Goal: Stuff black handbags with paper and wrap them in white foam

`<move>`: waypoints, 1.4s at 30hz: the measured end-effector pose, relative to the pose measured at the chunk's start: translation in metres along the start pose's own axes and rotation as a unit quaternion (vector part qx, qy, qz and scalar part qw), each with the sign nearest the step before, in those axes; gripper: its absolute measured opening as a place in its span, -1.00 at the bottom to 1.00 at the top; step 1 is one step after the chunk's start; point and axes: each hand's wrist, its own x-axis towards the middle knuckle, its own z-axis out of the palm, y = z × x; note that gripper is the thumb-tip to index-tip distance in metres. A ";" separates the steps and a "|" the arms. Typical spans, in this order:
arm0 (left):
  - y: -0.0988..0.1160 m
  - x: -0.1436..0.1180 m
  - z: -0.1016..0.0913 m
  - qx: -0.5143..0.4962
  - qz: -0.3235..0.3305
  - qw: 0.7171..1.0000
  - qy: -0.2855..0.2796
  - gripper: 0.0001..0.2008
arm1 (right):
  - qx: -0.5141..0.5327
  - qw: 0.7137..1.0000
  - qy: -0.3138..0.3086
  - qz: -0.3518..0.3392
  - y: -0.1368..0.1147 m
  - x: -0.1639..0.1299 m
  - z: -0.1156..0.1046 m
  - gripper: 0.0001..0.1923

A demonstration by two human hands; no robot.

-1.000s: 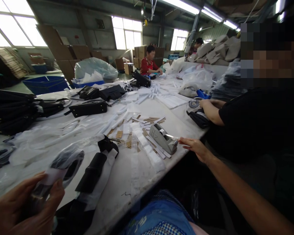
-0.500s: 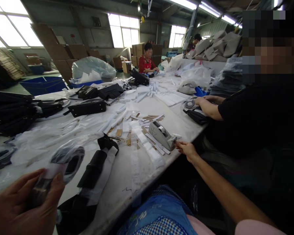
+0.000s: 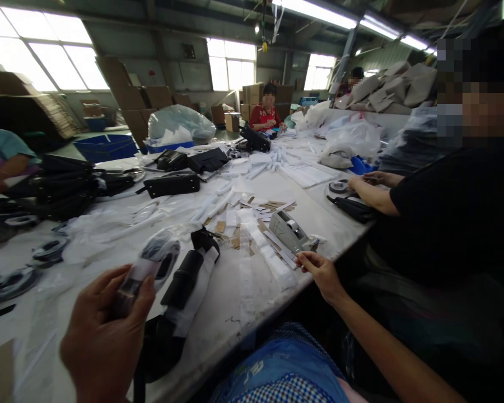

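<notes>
My left hand (image 3: 105, 319) is closed around a coiled dark strap (image 3: 167, 263) in clear plastic, with a pale band around its middle. It holds the bundle above the table's near left part. Beside it lies a black bag (image 3: 182, 282) with white wrapping along one side. My right hand (image 3: 321, 274) is pinched at the near side of a grey tape dispenser (image 3: 286, 232), a little apart from its cutting end. Whatever sits between those fingertips is too small to make out. White and brown card strips (image 3: 273, 206) lie scattered beyond the dispenser.
Black bags (image 3: 172, 184) and clear plastic sleeves (image 3: 105, 224) cover the table's left side. Coiled straps (image 3: 50, 249) lie at far left. A co-worker in black (image 3: 437, 207) handles items on the right. Other people sit at the far side and left edge. The table's edge runs below my right hand.
My right hand has come away from the dispenser's cutting end, toward me and left. My left hand has moved right with the coiled strap. The view has turned left, showing another person there.
</notes>
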 end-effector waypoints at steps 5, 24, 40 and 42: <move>0.008 -0.006 0.003 0.004 0.076 0.997 0.006 -0.67 | 0.100 0.962 -0.242 -0.074 -0.070 -0.033 0.095 -0.73; -0.005 -0.015 0.002 0.017 0.268 0.963 -0.018 -0.61 | 0.065 0.914 -0.397 -0.053 -0.135 -0.062 0.209 -0.65; 0.014 -0.023 -0.001 -0.003 0.164 0.986 -0.031 -0.62 | 0.144 0.901 -0.408 -0.018 -0.124 -0.063 0.215 -0.73; 0.015 -0.024 -0.001 -0.002 0.150 0.988 -0.045 -0.66 | 0.119 0.908 -0.402 -0.023 -0.122 -0.061 0.218 -0.79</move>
